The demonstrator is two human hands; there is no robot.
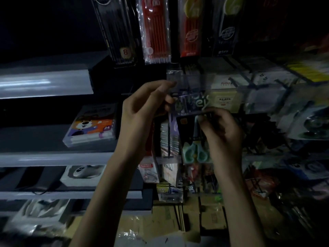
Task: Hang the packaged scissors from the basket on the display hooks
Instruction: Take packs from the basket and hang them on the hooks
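A packaged pair of scissors (193, 148) with pale green handles on a dark card hangs upright at the centre, and my right hand (220, 129) pinches its upper part. Just above, my left hand (144, 106) holds the edge of a clear plastic packet (188, 97) with blurred lettering. A display hook is not clearly visible behind the packets. The basket is out of view. The scene is dark and partly blurred.
Packs of pencils (154, 32) hang above. Grey shelves (53, 157) at the left carry a crayon box (92, 127). More hanging packets (267, 90) crowd the right side. Cardboard boxes (178, 220) lie on the floor below.
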